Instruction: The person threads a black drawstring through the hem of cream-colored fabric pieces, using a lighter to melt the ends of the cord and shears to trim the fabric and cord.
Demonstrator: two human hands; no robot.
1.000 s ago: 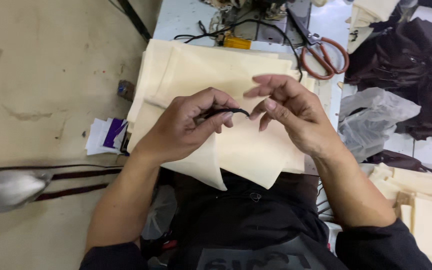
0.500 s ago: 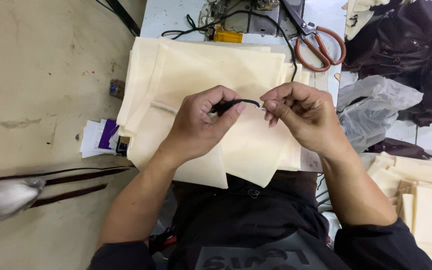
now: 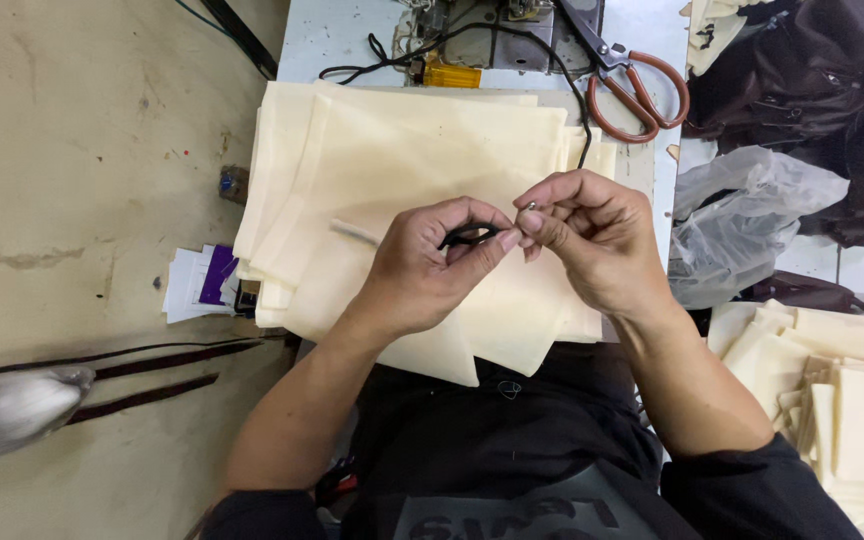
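Pinching at a small black strip over stacked cream cloth.

Head view: left hand (image 3: pixel 422 275) pinches the black strip (image 3: pixel 470 238), long axis crosswise, toward the right hand (image 3: pixel 592 240), whose fingertips (image 3: pixel 530 222) press together on a tiny metal piece (image 3: pixel 531 207). Both hands sit above the cream fabric stack (image 3: pixel 392 170). Orange-handled scissors (image 3: pixel 642 90) lie beyond; purple-and-white paper packets (image 3: pixel 202 285) sit left.

Orange-handled scissors (image 3: pixel 642 95) lie at the table's (image 3: pixel 322 40) far right corner beside a black cable (image 3: pixel 472 40) and a small yellow piece (image 3: pixel 452 75), while clear plastic (image 3: pixel 752 215) and dark fabric (image 3: pixel 812 80) sit off its right edge.
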